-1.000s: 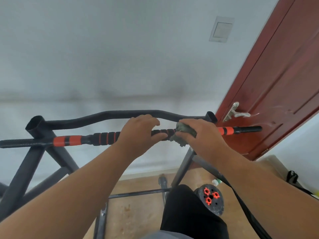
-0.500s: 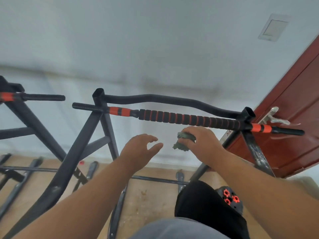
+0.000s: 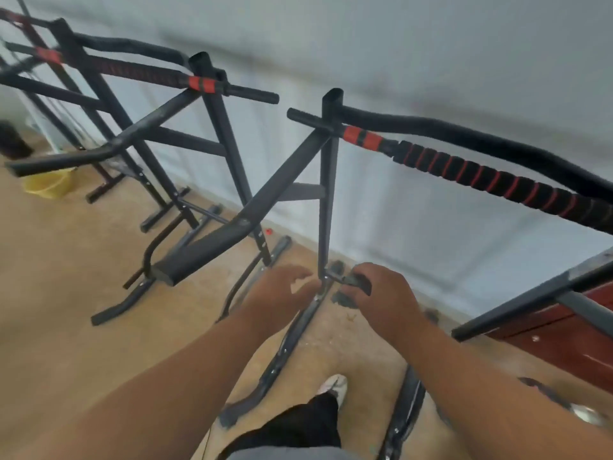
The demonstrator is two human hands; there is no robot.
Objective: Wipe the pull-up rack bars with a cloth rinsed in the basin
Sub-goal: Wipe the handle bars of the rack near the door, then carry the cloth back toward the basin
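A dark green-grey cloth [image 3: 356, 284] is bunched in my right hand [image 3: 381, 300], whose fingers curl round it, low in front of me. My left hand [image 3: 282, 290] hovers just left of it with loose fingers and holds nothing. Both hands are well below the nearest pull-up rack's black and red grip bar [image 3: 481, 177], which runs from centre to the right edge, with a curved black bar [image 3: 464, 137] behind it. A yellow basin [image 3: 46, 185] sits on the floor at far left.
A second rack [image 3: 199, 83] stands to the left along the white wall, with more frames behind it. Black rack feet [image 3: 288, 343] cross the tan floor under my hands. A red-brown door [image 3: 570, 336] lies at the right. My shoe [image 3: 333, 386] shows below.
Both hands came off the grip bar and dropped well below it. My view swung left and down, bringing the second rack and the yellow basin into sight. The cloth stays in my right hand.
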